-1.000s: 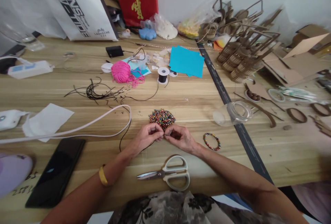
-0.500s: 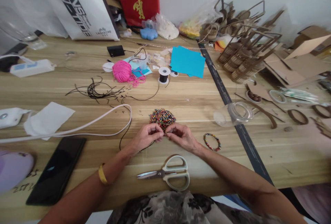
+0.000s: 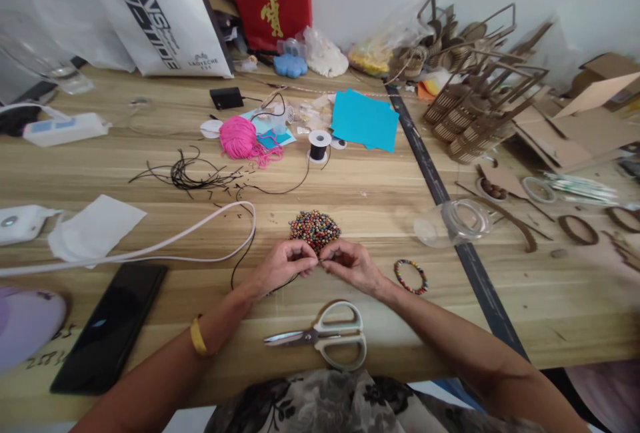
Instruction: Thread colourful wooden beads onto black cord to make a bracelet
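A heap of small multicoloured beads point(image 3: 315, 227) lies on the wooden table just beyond my fingertips. My left hand point(image 3: 290, 265) pinches the thin black cord point(image 3: 243, 256), which trails from it to the left and up toward a black spool point(image 3: 319, 145). Almost touching it, my right hand point(image 3: 350, 265) is closed in a pinch on something tiny, perhaps a bead, too small to make out. A finished-looking beaded bracelet point(image 3: 411, 277) lies to the right. Scissors point(image 3: 320, 335) rest between my forearms, blades pointing left.
A phone point(image 3: 109, 328), white cable point(image 3: 200, 226) and paper point(image 3: 103, 226) are on the left. Pink yarn point(image 3: 238, 138), cut black cords point(image 3: 187, 171) and blue sheets point(image 3: 366, 119) lie farther back. A clear plastic cup point(image 3: 450, 223) and woven baskets point(image 3: 460, 119) stand right.
Both hands stay in nearly the same place, fingertips still together in front of the beads. The whole view has shifted very slightly.
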A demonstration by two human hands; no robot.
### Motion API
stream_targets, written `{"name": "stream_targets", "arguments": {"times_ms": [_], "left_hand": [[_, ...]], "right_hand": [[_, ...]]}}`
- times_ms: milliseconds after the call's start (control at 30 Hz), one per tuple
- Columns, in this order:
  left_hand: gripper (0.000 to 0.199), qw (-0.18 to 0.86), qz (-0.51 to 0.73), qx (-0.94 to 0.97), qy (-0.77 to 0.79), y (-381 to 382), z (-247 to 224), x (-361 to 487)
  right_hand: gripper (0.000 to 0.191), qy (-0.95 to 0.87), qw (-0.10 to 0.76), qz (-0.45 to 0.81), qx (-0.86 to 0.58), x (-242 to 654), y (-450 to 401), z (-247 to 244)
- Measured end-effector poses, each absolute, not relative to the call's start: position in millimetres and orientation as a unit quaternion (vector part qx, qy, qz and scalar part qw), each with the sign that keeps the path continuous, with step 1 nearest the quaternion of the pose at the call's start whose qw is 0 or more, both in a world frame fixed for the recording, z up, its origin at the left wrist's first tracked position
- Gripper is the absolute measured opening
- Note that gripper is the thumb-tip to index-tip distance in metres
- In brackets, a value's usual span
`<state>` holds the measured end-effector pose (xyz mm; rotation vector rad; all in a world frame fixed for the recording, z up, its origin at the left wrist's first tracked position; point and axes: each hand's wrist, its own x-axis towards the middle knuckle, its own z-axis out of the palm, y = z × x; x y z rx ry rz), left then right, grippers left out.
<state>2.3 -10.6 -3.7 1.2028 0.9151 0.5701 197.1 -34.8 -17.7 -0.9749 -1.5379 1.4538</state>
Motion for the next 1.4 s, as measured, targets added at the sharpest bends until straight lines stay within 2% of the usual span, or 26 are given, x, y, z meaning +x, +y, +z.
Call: {"name": "stream_targets", "arguments": {"times_ms": [767,1033,1400], "left_hand": [[0.023,0.689,0.240,0.545,0.413,-9.7,-2.3,2.8],[0.022,0.688,0.240,0.546,0.413,-10.1,-2.1,2.9],[0.021,0.681,0.241,0.559,0.406,-9.9,-7.7,1.8]], "right_hand": [[0.018,-0.661,0.389,0.529,-0.362,198.6,-32.5,-11.5],[0.020,-0.627,0.386,0.562,-0.377,197.8,-34.5,-15.9],[0.020,-0.642,0.393,0.543,-0.373,198.8,-32.9,-13.9]]}}
